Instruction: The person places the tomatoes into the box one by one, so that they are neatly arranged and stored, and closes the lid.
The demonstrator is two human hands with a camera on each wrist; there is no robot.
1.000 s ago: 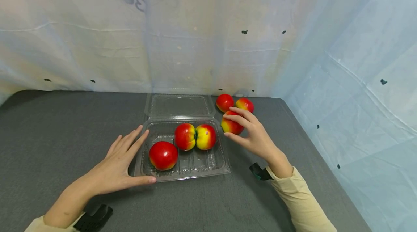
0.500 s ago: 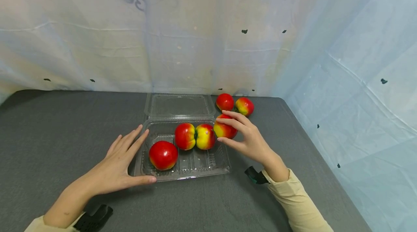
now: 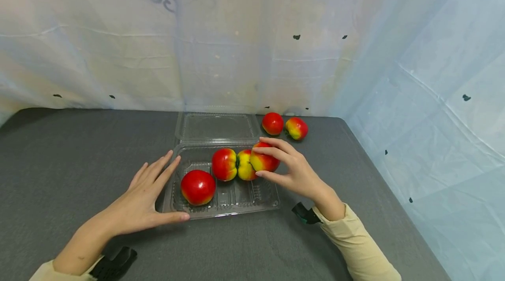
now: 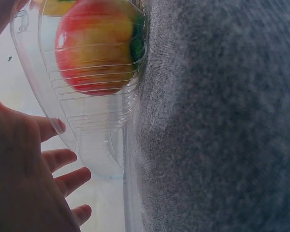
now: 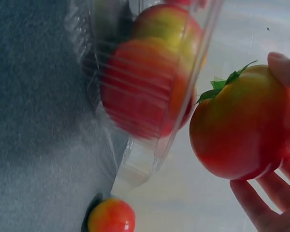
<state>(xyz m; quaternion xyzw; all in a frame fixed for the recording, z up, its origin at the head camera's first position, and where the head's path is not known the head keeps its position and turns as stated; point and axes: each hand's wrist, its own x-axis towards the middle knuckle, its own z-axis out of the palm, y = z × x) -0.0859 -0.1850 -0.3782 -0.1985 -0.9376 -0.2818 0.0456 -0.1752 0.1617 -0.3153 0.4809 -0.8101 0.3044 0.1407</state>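
My right hand point(image 3: 297, 173) holds a red-and-yellow tomato point(image 5: 244, 128) between thumb and fingers. In the right wrist view, its green leafy top faces the clear plastic container point(image 3: 240, 206), and it is raised over the container's right end. Inside lie a red tomato point(image 3: 198, 187) at the front left and two tomatoes side by side further back, one of them point(image 3: 224, 165) fully visible and the other point(image 3: 245, 165) partly hidden by the held one. My left hand point(image 3: 146, 204) spreads its fingers along the container's left side, with fingertips at the rim in the left wrist view.
The container's hinged lid point(image 3: 217, 127) lies folded back behind it. Two more tomatoes, a red one point(image 3: 272, 123) and a red-and-yellow one point(image 3: 296, 128), sit on the grey table point(image 3: 79, 154) at the back right. Pale plastic sheeting point(image 3: 229, 53) hangs behind the table.
My right hand has carried the tomato left from beside the container to above its right end, partly covering a tomato inside. The left hand has stayed at the container's left side.
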